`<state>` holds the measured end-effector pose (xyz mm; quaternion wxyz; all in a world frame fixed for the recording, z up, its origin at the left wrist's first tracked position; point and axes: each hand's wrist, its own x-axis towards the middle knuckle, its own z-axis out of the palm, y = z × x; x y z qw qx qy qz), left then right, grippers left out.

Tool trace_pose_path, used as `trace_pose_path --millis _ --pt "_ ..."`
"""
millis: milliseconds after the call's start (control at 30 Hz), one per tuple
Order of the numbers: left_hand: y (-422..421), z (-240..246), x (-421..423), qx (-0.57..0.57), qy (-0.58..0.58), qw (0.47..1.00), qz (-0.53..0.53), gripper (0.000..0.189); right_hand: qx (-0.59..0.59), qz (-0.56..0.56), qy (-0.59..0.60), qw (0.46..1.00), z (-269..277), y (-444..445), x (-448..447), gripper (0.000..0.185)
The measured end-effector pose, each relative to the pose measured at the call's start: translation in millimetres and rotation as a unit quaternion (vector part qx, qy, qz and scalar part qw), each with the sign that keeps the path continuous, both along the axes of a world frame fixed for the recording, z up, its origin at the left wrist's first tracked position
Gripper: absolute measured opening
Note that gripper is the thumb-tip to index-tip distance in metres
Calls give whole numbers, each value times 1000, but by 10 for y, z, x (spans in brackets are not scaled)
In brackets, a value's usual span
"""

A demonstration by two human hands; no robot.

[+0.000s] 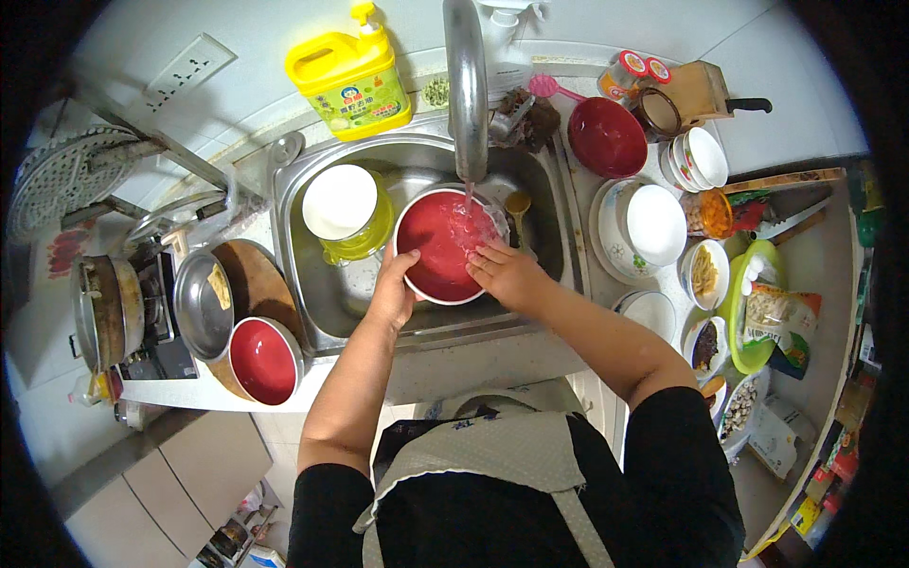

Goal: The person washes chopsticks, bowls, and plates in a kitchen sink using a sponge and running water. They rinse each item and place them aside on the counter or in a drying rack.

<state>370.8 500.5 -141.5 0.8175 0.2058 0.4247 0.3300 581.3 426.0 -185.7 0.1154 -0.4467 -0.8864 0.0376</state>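
Note:
Over the steel sink [348,312], my left hand [398,284] grips the left rim of a bowl with a red inside [433,248], thumb over the edge. My right hand [508,273] rests with its fingers inside the bowl's right side; whether it also grips the rim cannot be told. Water runs from the metal faucet [469,92] into the bowl. Left of it in the sink, a white bowl [341,202] sits on a yellow-green container [376,231]. A brownish ladle or spoon [518,204] lies at the sink's right side.
A yellow detergent jug [358,92] stands behind the sink. At left are a metal pan [202,305] and another red-inside bowl [263,361] on a round wooden board [248,277]. At right stand a red bowl [607,137], white bowls [657,226], food dishes and a knife block [692,92].

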Motion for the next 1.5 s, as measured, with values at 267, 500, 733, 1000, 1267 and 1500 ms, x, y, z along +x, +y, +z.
trace_pose_path --millis 267,500,733,1000,1267,1500 --pt "-70 -246 103 31 -21 996 83 58 -90 -103 167 976 16 -91 -550 35" --pt "48 -9 403 244 246 938 5 70 -237 -170 320 901 316 58 -306 21" --pt "501 236 732 255 399 858 -201 46 -302 -297 465 777 597 -67 -261 27" --pt "503 -155 841 379 388 817 -197 42 -323 -319 553 699 753 -33 -116 30" --pt "473 77 829 396 370 812 -215 45 -236 -384 499 740 524 235 -56 46" --pt "539 -635 294 -101 -63 992 -48 52 -326 -380 505 702 588 583 -104 47"
